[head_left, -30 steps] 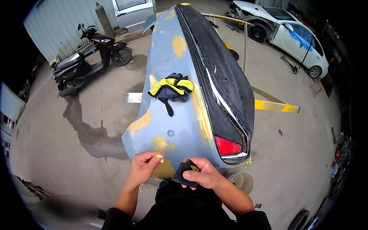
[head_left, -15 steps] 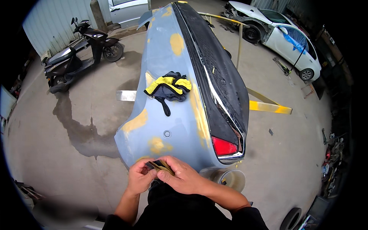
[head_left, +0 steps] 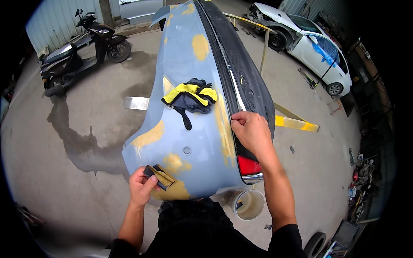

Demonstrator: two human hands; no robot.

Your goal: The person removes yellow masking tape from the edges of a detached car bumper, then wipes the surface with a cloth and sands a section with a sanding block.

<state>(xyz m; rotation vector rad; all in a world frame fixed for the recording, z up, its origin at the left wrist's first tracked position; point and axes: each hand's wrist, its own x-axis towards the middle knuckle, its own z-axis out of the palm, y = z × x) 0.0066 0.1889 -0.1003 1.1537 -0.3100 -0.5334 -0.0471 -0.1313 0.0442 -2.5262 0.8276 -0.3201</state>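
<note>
A car bumper [head_left: 206, 165], grey-blue with tan filler patches, stretches away in front of me. My left hand [head_left: 140, 189] pinches folded sandpaper [head_left: 162, 176], dark on one face and tan on the other, over the bumper's near left end. At the bumper's black lower trim [head_left: 254, 94], my right hand [head_left: 254, 134] has its fingers pressed together beside the chrome strip [head_left: 236, 95]; whatever they may hold is hidden. Yellow-and-grey work gloves [head_left: 191, 98] lie bunched on the painted face. A red reflector [head_left: 248, 165] sits below my right wrist.
Yellow stand bars [head_left: 297, 123] stick out right of the bumper. A bucket [head_left: 251, 218] stands on the floor near my right side. Beyond are a dark scooter [head_left: 86, 60] at left and a partly dismantled white car [head_left: 318, 64] at right. A tyre [head_left: 315, 245] lies lower right.
My hands have parted. The right let go of the sandpaper and moved up and right to the black trim; the left keeps the sandpaper, slightly further left. The view has shifted a little.
</note>
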